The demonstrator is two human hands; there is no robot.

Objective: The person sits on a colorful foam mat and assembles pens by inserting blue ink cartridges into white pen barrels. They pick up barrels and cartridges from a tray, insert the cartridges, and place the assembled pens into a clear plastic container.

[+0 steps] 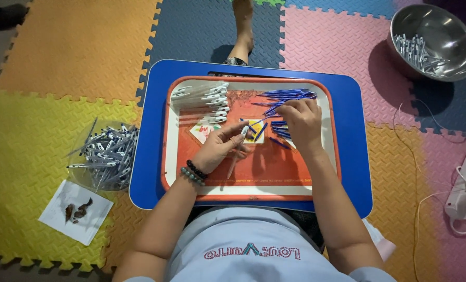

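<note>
On the rimmed tray [327, 156], the left hand [217, 149] pinches a pen barrel [235, 159], the right hand [302, 122] pinches blue refills [285, 96], and white barrels [201, 99] crowd the far-left corner.

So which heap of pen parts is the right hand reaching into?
The loose blue refills on the tray; the right hand rests on them, unlike the white barrels stacked opposite.

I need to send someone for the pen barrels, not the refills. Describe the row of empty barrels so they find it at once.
Start at the blue lap table and the orange-rimmed tray on it. In the tray's far left corner lies a neat row of pen barrels, beyond the left hand. They are pale and clear with white clips, unlike the thin blue refills on the far right.
</note>
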